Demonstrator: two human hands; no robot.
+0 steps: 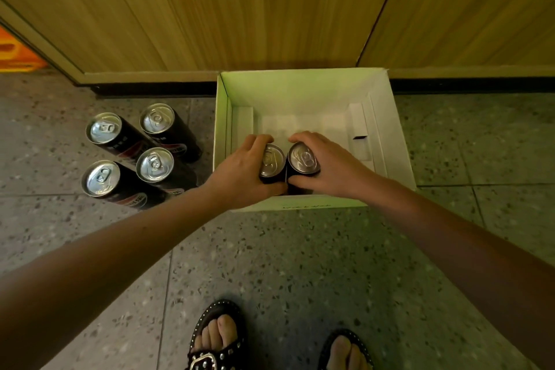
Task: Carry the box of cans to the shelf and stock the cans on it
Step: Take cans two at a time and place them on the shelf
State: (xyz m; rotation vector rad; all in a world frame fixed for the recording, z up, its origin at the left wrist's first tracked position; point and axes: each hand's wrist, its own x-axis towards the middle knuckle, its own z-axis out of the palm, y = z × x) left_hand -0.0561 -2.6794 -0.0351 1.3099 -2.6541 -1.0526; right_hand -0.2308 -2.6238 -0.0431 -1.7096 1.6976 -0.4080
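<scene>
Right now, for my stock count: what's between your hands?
Head view: two cans side by side in the white box, left can in the left hand, right can in the right hand.

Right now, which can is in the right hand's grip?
The right can in the box; the left can beside it is in the left hand, and four cans stand on the floor outside.

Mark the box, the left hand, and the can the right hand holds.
box point(300, 90), head view, inner back wall.
left hand point(240, 165), head view, back of hand.
right-hand can point(303, 158), head view, silver lid.
</scene>
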